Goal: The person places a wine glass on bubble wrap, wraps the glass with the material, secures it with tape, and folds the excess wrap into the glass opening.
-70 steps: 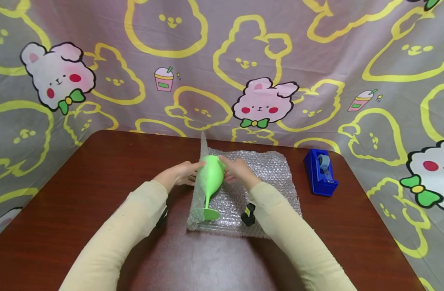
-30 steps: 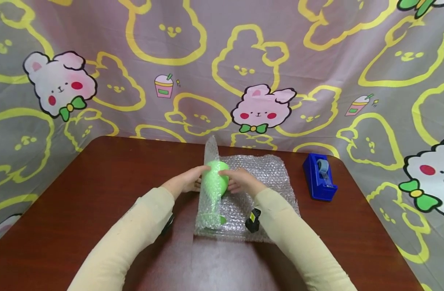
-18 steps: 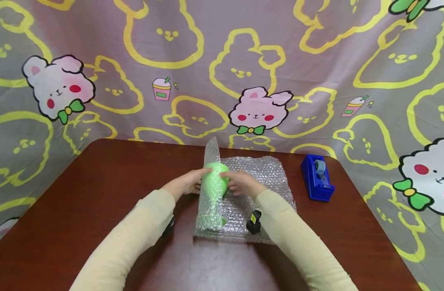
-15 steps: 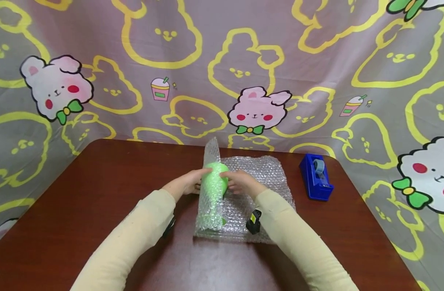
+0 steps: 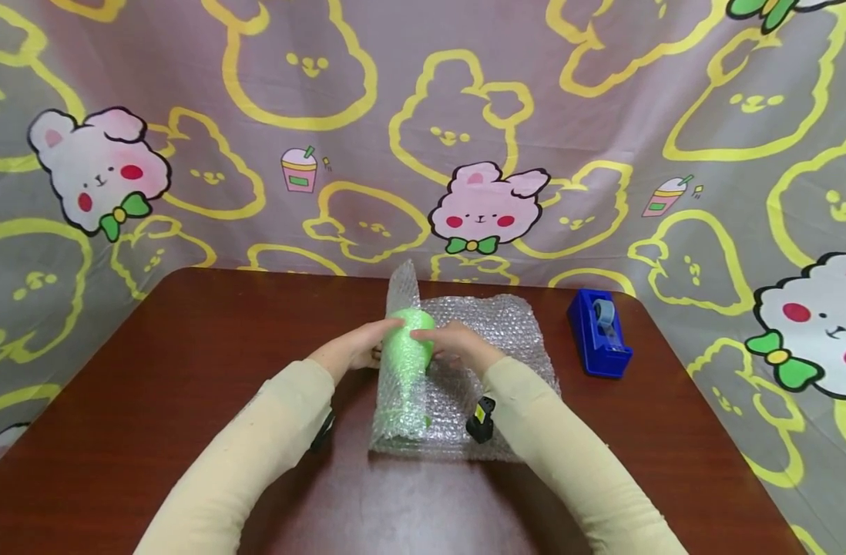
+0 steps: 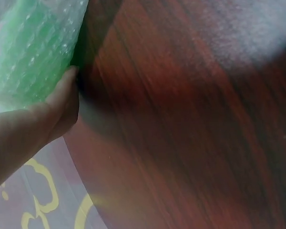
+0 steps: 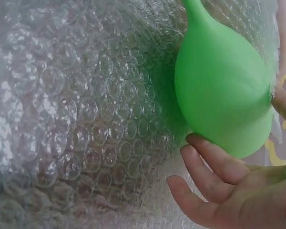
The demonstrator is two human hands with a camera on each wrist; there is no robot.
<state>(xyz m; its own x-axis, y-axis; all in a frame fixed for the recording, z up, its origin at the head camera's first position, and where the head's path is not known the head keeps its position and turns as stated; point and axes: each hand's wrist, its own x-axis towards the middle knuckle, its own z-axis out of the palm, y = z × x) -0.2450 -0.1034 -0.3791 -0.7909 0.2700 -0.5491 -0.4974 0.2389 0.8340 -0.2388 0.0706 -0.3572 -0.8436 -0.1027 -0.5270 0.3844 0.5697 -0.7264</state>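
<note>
Fingers of the right hand (image 5: 458, 347) are curled against the bare bowl of the green goblet (image 5: 407, 348), which is held lying on the bubble wrap (image 5: 506, 339) on the table (image 5: 187, 362). From the other side, the wrapped bowl is gripped by the left hand (image 5: 350, 352), thumb on top.

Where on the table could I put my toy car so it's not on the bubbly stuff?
Bare wood lies left of the left hand, out to the table edge, and along the near edge between the sleeves. Crowded: the middle, with bubble wrap, green goblet and both hands; the tape dispenser sits far right.
</note>
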